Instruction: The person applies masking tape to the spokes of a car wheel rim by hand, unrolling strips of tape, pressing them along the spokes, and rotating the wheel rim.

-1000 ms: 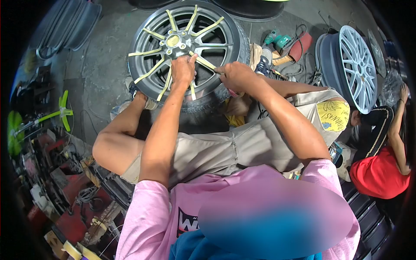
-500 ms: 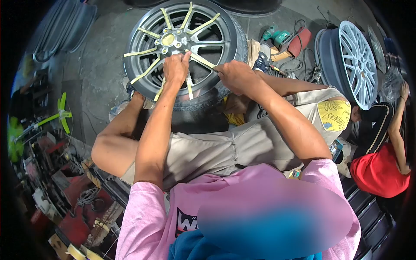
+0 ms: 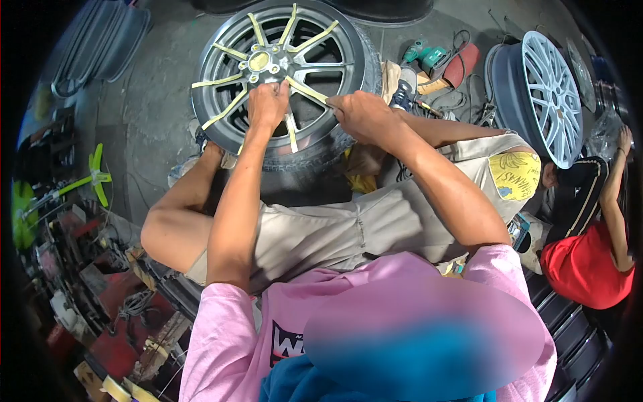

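Observation:
A car wheel (image 3: 357,67) with its tyre lies tilted in front of my legs, strips of pale yellow masking tape along most of its spokes. My left hand (image 3: 268,107) is closed, its fingers curled just below the hub and its thumb at the inner end of one masking tape strip (image 3: 308,92). At that strip's outer end, near the rim, my right hand (image 3: 365,117) is closed in a pinch. The strip stretches straight between both hands along a lower right spoke. What lies under my fingertips is hidden.
A light blue-grey wheel rim (image 3: 552,100) stands at the right, with a green power tool (image 3: 432,57) and cables nearby. Bare rims (image 3: 100,43) stand at the far left. A green fan (image 3: 98,175) is at left; a person in red (image 3: 589,268) sits at right.
My right hand has shifted slightly left, towards the hub. My left hand has moved a little left, with its thumb drawn in closer to the fingers.

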### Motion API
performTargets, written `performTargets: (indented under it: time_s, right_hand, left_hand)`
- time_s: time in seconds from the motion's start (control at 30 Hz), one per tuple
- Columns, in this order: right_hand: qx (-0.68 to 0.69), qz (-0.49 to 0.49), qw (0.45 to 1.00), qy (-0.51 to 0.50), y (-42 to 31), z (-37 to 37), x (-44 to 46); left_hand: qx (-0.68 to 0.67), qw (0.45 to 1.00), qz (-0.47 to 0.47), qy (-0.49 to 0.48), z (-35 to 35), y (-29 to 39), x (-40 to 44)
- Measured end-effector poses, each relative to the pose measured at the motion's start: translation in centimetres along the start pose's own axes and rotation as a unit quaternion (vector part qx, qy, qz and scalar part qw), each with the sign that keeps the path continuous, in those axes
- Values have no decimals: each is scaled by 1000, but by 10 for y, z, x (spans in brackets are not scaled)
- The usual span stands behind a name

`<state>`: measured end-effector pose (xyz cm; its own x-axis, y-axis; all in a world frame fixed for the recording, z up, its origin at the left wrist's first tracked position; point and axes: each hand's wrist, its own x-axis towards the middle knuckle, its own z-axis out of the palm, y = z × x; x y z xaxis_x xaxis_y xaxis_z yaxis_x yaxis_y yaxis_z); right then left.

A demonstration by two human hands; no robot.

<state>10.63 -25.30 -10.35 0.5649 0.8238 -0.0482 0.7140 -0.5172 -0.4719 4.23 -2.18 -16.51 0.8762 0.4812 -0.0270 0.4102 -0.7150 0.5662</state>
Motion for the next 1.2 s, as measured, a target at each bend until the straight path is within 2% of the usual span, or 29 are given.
performTargets:
  time_s: [0.07,0.17,0.23,0.6,0.67,0.8,0.87,1.07,1.2]
  right_hand:
    - [11,33,997,-65,-2,-3,4]
    - [6,13,998,-56,-1,-2,2]
    - [0,13,999,-47,-1,-2,3]
    - [-19,8,1000,-22,-3,-4,-1]
    - [-76,-35,996,-7,2,1,-3]
    - [-82,-19,996,-15,-4,-13,-2]
    - [-92,15,994,-58,-9,-18,0]
    - [-52,35,997,-44,-4,-6,4]
    - [-41,18,998,-34,-3,-4,3]
  left_hand:
    - [18,1000,5,2,-4,-6,2]
    - [37,999,6,5,-3,-7,6]
    - [55,998,38,13,-4,-5,4]
    - [92,995,42,16,2,2,4]
    - [99,994,50,26,3,3,3]
    - [97,995,33,15,3,4,5]
    - [81,997,13,-1,3,5,3]
    - [55,998,-6,-11,12,5,2]
    - [97,993,28,57,24,0,-3]
